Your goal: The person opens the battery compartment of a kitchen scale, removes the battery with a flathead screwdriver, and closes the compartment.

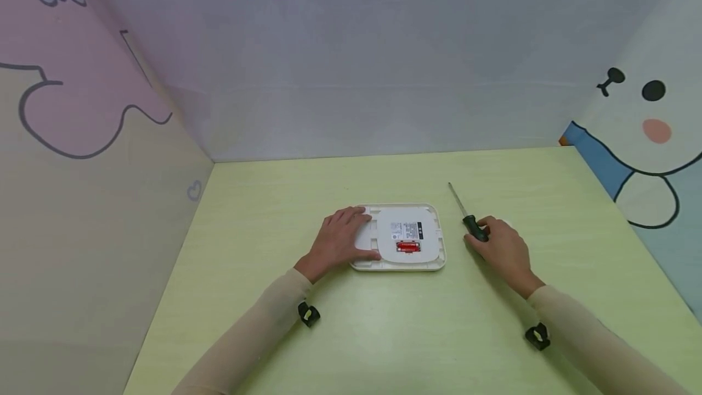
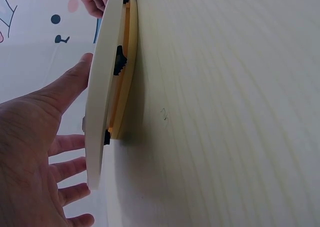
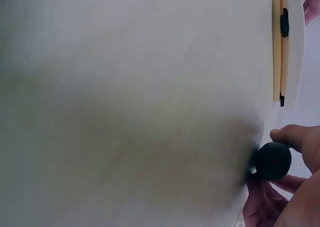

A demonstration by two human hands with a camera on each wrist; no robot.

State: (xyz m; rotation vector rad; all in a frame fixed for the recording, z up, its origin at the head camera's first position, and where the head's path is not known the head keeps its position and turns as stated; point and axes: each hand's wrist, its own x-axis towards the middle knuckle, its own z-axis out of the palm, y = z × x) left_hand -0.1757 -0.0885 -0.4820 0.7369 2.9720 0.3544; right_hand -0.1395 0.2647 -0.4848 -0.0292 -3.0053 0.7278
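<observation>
Head view: a white, flat, rounded-square device (image 1: 408, 238) lies underside up near the middle of the pale green desk (image 1: 384, 334). Its back carries a raised oval panel with a printed white label (image 1: 404, 229) bearing a black strip, and below the label an open slot showing a red battery (image 1: 408, 247). A shallow rim runs round the edge of the casing.

The left hand (image 1: 341, 241) rests flat on the left part of the device, fingers extended and spread over the casing, gripping nothing. Left wrist view: the device (image 2: 102, 102) appears edge-on as a thin white slab with an orange layer beneath it and small black feet (image 2: 120, 61) between that layer and the desk; the fingers (image 2: 67, 149) lie straight on its upper face.

The right hand (image 1: 501, 249) lies on the desk just to the right of the device, its fingers curled round the dark handle of a screwdriver (image 1: 471, 224). The thin metal shaft points away from the person, and the tool lies apart from the casing. Right wrist view: the round black end of the handle (image 3: 273, 160) sits between thumb and fingers, with the edge of the device (image 3: 292, 47) above it.

Cartoon-printed panels enclose the desk at left, back and right.
</observation>
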